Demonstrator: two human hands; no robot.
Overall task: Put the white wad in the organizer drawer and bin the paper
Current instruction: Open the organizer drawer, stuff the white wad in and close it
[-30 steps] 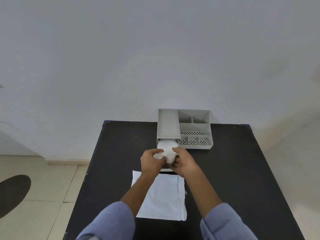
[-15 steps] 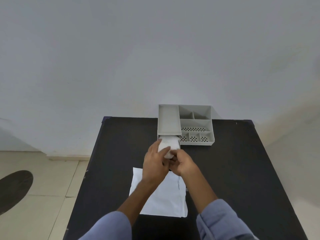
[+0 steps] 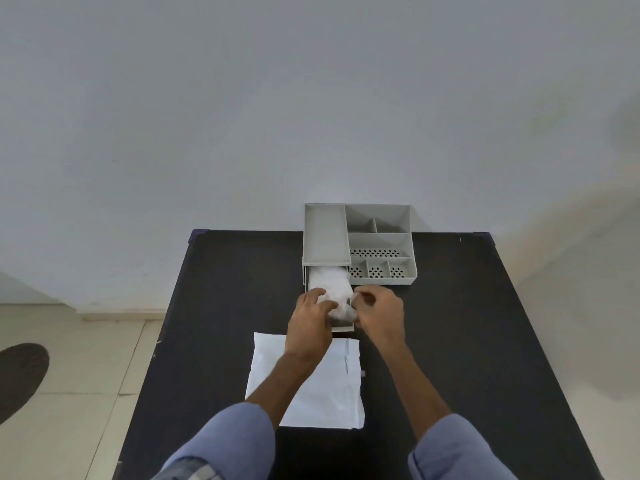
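A grey desk organizer (image 3: 379, 240) stands at the far edge of the black table (image 3: 450, 323). Its lower drawer (image 3: 343, 328) is pulled out toward me. The white wad (image 3: 330, 282) lies in the drawer, partly under the organizer's top tray. My left hand (image 3: 310, 323) rests on the wad's near end, fingers spread and pressing on it. My right hand (image 3: 381, 311) hovers at the drawer's right front corner with curled fingers that hold nothing visible. A white paper sheet (image 3: 318, 386) lies flat on the table under my forearms.
A plain wall rises right behind the organizer. Tiled floor (image 3: 86, 375) shows left of the table, with a dark round mat (image 3: 19, 372) at the far left. No bin is in view.
Both hands carried the wad forward from above the drawer front and pushed it into the drawer. My right hand has come off the wad and moved right.
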